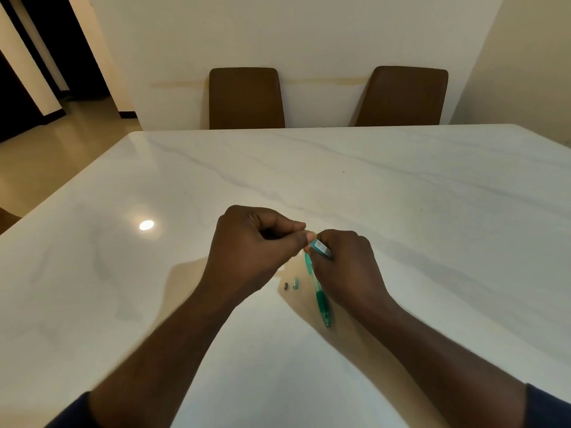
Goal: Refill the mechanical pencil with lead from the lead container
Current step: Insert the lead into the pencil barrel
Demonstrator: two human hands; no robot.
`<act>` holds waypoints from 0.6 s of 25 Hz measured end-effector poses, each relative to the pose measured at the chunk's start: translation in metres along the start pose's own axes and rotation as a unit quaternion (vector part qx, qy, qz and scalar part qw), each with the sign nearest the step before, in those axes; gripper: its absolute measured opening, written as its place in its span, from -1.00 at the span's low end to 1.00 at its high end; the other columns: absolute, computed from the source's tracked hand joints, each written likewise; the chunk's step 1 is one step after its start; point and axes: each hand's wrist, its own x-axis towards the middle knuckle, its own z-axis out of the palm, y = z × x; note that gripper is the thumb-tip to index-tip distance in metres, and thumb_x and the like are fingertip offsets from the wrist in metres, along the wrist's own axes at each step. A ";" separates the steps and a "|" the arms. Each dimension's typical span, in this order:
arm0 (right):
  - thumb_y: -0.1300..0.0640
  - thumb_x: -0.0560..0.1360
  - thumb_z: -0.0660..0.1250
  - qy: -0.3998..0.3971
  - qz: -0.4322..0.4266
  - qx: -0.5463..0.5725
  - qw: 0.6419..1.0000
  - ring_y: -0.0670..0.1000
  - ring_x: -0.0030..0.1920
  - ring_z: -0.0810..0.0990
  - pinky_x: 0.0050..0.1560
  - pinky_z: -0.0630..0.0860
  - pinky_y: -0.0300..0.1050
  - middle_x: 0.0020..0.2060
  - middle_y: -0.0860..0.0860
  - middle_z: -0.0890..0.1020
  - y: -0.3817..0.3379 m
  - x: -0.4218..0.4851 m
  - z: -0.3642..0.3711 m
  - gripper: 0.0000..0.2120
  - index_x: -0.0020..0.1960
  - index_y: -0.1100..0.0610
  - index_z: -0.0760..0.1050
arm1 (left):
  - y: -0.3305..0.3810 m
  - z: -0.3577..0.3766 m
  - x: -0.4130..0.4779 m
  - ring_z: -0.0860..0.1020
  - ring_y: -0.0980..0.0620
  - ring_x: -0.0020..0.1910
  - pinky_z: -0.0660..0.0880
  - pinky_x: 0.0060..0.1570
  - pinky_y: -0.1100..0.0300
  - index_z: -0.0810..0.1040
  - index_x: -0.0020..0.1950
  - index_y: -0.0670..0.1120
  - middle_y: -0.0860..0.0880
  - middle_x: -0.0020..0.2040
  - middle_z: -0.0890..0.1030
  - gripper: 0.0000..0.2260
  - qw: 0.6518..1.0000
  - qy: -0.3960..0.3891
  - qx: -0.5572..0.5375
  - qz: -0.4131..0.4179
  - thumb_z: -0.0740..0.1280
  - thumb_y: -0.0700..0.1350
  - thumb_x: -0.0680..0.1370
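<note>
1. The right hand (343,267) is grasping two things together: the slim translucent green plastic mechanical pencil (319,295), tip pointing down toward the person, and the small flat teal lead container with a pale label (320,249), which is sitting at the pencil's upper end.
2. The left hand (253,245) is pinching with thumb and forefinger at the top of the container; whether it is holding a lead or the lid cannot be told.
3. All of this is hovering just above the glossy white marble-patterned table (432,196).
4. Two tiny parts, a dark cylindrical piece (285,285) and a small green cap (296,284), are lying on the table just beside the pencil, probably its eraser and end cap.
5. The pencil is likely light, stiff and a little slippery; the darker green grip zone near the tip looks like the safest place to hold.
6. The leads are probably very thin and brittle, so a soft pinch near the middle seems wise.
7. No lead is visible, and the pencil's open end is hidden by fingers.
</note>
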 end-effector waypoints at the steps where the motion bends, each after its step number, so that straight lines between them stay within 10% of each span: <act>1: 0.17 0.48 0.24 -0.004 0.002 -0.010 1.000 0.06 -0.32 0.58 -0.39 0.37 -0.08 -0.37 0.03 0.62 0.000 0.000 0.000 -0.75 -0.36 0.02 0.47 | 0.000 -0.001 0.000 0.66 0.07 -0.37 0.63 -0.26 0.09 0.74 -0.21 -0.04 0.01 -0.38 0.70 -0.93 1.000 0.000 0.009 0.001 0.56 -0.09 0.34; 15: 0.16 0.49 0.22 -0.018 -0.034 -0.071 0.997 0.04 -0.34 0.51 -0.40 0.29 -0.09 -0.40 0.01 0.55 -0.001 0.000 -0.002 -0.76 -0.35 0.05 0.43 | 0.001 -0.001 0.002 0.68 -0.04 -0.37 0.62 -0.33 0.14 0.74 -0.19 -0.11 -0.06 -0.37 0.71 -0.88 0.999 -0.021 -0.036 -0.022 0.58 -0.15 0.31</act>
